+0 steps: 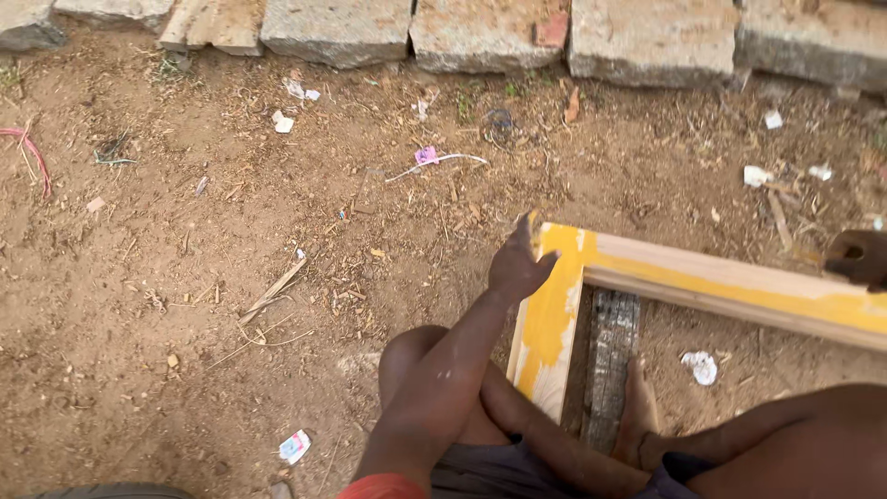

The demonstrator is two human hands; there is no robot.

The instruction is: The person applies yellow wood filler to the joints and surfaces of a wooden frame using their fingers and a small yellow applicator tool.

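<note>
Wooden frame [647, 277] lying flat on bare dirt [185, 305], right of centre. Only one corner showing, up near the middle of the shot, where two boards meet. Long board running from that corner off to the right edge, dipping a bit toward the lower right. Short board coming from the same corner down toward the knees. Yellow paint smeared over the corner, down the short board and along the long one; bare pale wood at the edges.

Left hand [517, 268] resting on the outer side of the corner, fingers loosely spread, thumb touching the yellow patch, not clamped round anything. Right hand [859, 257] at the far right edge, sitting on the long board, mostly cut off, so can't tell whether closed on something or not.

Dark rough block [612, 365] lying inside the frame, parallel to the short board, with a bare foot [637, 407] beside its lower end.

Outdoors, dry brown soil everywhere, littered with wood chips, twigs and paper scraps [702, 367]. Row of grey stone slabs [490, 37] across the top. Bit of pink cord [32, 152] at the far left.
</note>
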